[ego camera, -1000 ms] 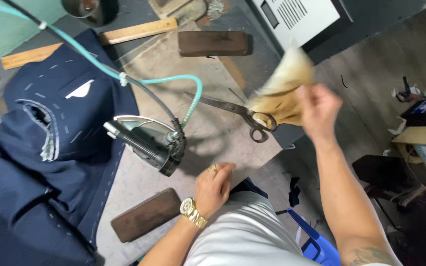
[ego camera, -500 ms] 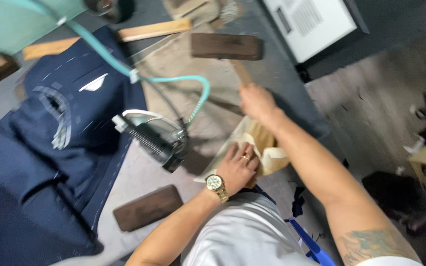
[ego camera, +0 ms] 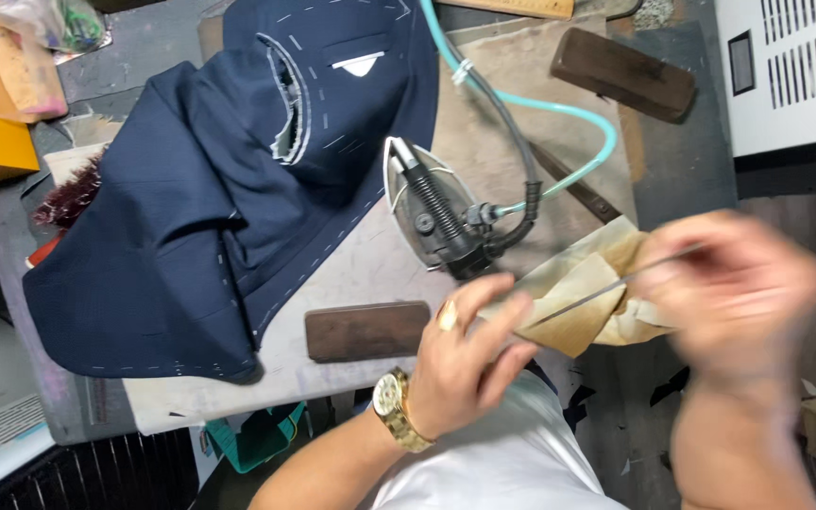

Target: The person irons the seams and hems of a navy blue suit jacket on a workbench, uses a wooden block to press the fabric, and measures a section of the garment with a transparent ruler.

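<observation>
The left hand (ego camera: 469,354), with a gold watch at the wrist and a ring on one finger, has its fingers curled and pinches the near edge of a tan cloth (ego camera: 583,302). The cloth is creased, yellowish-brown, paler in patches, and lies at the bench (ego camera: 351,274) edge between the two hands. The right hand (ego camera: 743,288) is blurred; it seems closed around a thin metal tool (ego camera: 606,283) that lies slantwise over the cloth, though I cannot tell the grip for sure. Just left of the left hand lies a dark wooden block (ego camera: 367,331). Beyond its fingers, touching distance from the cloth, stands a steam iron (ego camera: 432,212) with a grey cable and teal hose (ego camera: 559,104). Farther left spreads a navy jacket (ego camera: 229,189) with white basting stitches. A second wooden block (ego camera: 623,74) lies farthest off.
</observation>
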